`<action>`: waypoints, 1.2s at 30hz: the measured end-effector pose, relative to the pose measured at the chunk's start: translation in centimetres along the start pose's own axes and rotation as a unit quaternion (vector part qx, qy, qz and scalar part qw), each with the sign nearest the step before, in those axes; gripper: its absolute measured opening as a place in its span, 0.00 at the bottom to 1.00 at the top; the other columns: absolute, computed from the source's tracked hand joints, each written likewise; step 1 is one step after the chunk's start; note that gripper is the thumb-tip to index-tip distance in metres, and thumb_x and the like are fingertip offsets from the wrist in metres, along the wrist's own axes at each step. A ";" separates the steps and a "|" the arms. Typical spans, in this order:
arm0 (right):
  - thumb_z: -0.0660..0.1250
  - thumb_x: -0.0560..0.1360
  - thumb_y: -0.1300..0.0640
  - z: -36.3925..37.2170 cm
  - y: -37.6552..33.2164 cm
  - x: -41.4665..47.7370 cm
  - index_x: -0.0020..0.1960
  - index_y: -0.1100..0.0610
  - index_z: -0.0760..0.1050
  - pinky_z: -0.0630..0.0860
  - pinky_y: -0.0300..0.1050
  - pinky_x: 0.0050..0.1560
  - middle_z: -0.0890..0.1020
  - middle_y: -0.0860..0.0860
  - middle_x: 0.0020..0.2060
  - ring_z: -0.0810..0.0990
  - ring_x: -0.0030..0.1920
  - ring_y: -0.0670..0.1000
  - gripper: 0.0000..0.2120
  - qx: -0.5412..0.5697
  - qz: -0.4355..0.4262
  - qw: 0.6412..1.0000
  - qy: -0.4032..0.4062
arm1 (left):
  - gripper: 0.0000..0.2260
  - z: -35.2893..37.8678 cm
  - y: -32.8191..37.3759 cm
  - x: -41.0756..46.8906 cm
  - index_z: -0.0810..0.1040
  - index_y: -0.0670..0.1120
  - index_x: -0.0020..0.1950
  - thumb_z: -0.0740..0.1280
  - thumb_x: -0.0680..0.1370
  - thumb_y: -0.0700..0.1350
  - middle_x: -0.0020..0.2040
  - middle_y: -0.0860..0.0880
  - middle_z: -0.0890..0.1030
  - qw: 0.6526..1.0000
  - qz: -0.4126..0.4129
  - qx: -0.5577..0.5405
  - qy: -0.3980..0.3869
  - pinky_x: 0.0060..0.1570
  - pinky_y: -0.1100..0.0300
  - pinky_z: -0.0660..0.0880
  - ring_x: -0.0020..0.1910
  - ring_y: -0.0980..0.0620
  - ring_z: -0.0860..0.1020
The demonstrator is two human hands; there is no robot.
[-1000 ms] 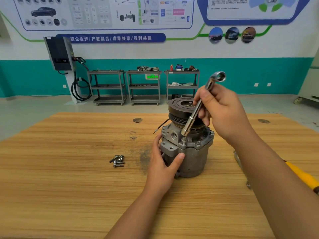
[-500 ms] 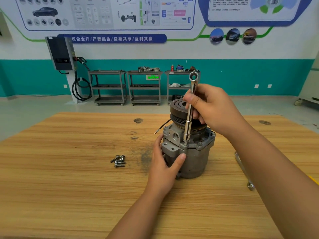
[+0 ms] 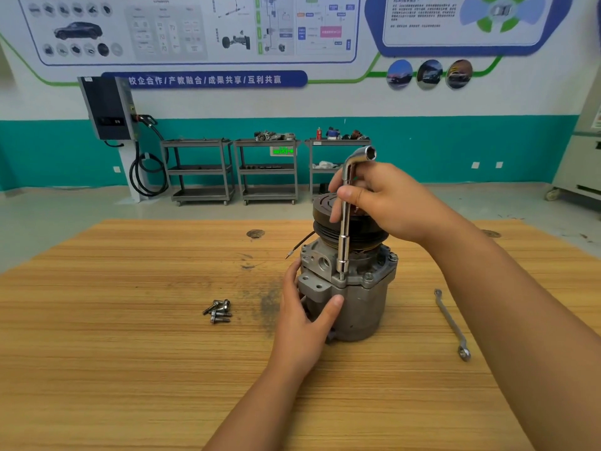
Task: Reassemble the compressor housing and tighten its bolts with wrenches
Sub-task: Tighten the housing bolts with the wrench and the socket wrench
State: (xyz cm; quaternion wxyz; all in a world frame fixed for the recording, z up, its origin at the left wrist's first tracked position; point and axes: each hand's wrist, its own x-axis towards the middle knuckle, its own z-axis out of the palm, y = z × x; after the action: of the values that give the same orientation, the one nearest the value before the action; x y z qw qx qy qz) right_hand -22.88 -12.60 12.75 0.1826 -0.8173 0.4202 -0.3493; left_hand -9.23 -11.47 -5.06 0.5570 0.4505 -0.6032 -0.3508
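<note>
Steel socket wrench (image 3: 344,242): holds it upright on a bolt (image 3: 341,277) in right grip (image 3: 387,203); clasps compressor housing (image 3: 364,307) with left grip (image 3: 305,317).

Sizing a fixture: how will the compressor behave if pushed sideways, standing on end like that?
Likely heavy for its size: the compressor looks cast metal, thick pulley on top. Standing on end it may rock or tip under side load; the left hand grips its body while the right hand holds the socket wrench on a flange bolt.
</note>
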 end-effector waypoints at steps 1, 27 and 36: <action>0.57 0.81 0.60 0.0 0.1 0.0 0.46 0.48 0.71 0.69 0.32 0.50 0.84 0.44 0.37 0.79 0.44 0.37 0.10 0.010 0.004 1.000 -0.010 | 0.33 0.0 0.0 0.0 0.54 0.73 0.65 0.68 0.65 0.64 0.66 0.64 0.71 1.000 0.002 -0.001 0.000 0.61 0.65 0.72 0.60 0.71 0.71; 0.72 0.71 0.52 0.9 2.4 -0.3 0.45 0.48 0.78 0.76 0.51 0.51 0.82 0.56 0.44 0.80 0.47 0.54 0.04 0.099 0.004 0.989 0.110 | 0.07 -0.2 6.0 2.6 0.80 0.59 0.36 0.76 0.68 0.50 0.56 0.62 0.72 0.996 0.039 0.050 0.056 0.45 0.79 0.63 0.57 0.70 0.69; 0.71 0.72 0.50 1.0 2.5 -0.3 0.40 0.47 0.77 0.76 0.48 0.46 0.81 0.45 0.35 0.80 0.41 0.45 0.04 0.099 0.007 0.991 0.094 | 0.07 -0.2 6.4 3.0 0.80 0.55 0.35 0.77 0.66 0.52 0.55 0.60 0.71 0.996 0.027 0.068 0.058 0.53 0.60 0.70 0.57 0.64 0.70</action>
State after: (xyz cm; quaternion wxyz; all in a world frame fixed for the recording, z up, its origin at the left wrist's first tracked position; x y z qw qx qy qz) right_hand -23.70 -13.84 10.48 0.2247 -0.7555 0.4049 -0.4634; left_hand -9.97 -12.00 1.95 0.5679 0.4907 -0.6044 -0.2672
